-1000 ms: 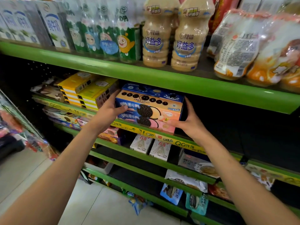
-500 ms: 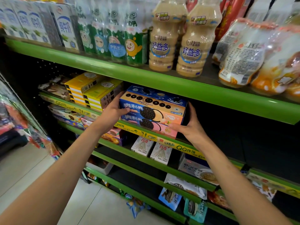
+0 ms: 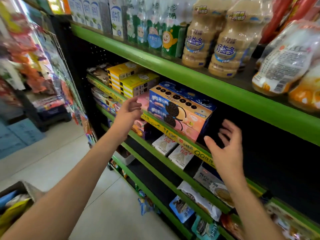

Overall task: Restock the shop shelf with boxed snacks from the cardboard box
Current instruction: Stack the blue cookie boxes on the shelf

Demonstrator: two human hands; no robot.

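Observation:
A stack of blue-and-pink cookie boxes [image 3: 180,111] stands on the second green shelf [image 3: 174,134], right of yellow boxes [image 3: 133,80]. My left hand [image 3: 128,112] hovers just left of the stack with loosely curled fingers, holding nothing. To the right of the stack and slightly below it, my right hand [image 3: 225,149] is spread open and touches nothing. The cardboard box [image 3: 22,189] shows at the bottom left corner on the floor, with packets inside.
Drink bottles [image 3: 223,44] and milk cartons [image 3: 97,13] fill the top shelf. Lower shelves hold white stick-snack boxes [image 3: 171,149] and bagged snacks [image 3: 200,200]. Dark empty shelf space lies right of the cookie stack. A hanging snack rack [image 3: 43,54] stands left across the tiled aisle.
Both hands have let go of the cookie boxes and pulled back from the shelf. The view has swung left and down, bringing the cardboard box into sight.

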